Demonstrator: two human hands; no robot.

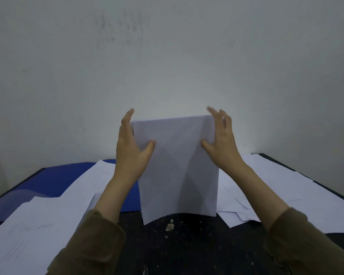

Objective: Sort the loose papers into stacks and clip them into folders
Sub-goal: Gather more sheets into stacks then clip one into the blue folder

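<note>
Two hands steady an upright stack of paper at the centre of a dark table.

At the lower left of the frame, loose sheets (38, 221) with faint print lie overlapping a blue folder (48, 181) that spreads flat toward the table's far left edge. Just right of these, the left hand (130, 147) rests its thumb on the near face of the stack of paper (177, 169), with straight fingers along the stack's left edge. The stack stands on its lower edge, which bows up slightly above the table (187, 245) at centre. The right hand (220, 141) mirrors this on the right edge, fingers spread and loose, thumb touching the near face. At the right of the frame, more loose white sheets (276, 191) lie fanned over one another. Olive sleeves (91, 245) cover both forearms at the bottom.
</note>
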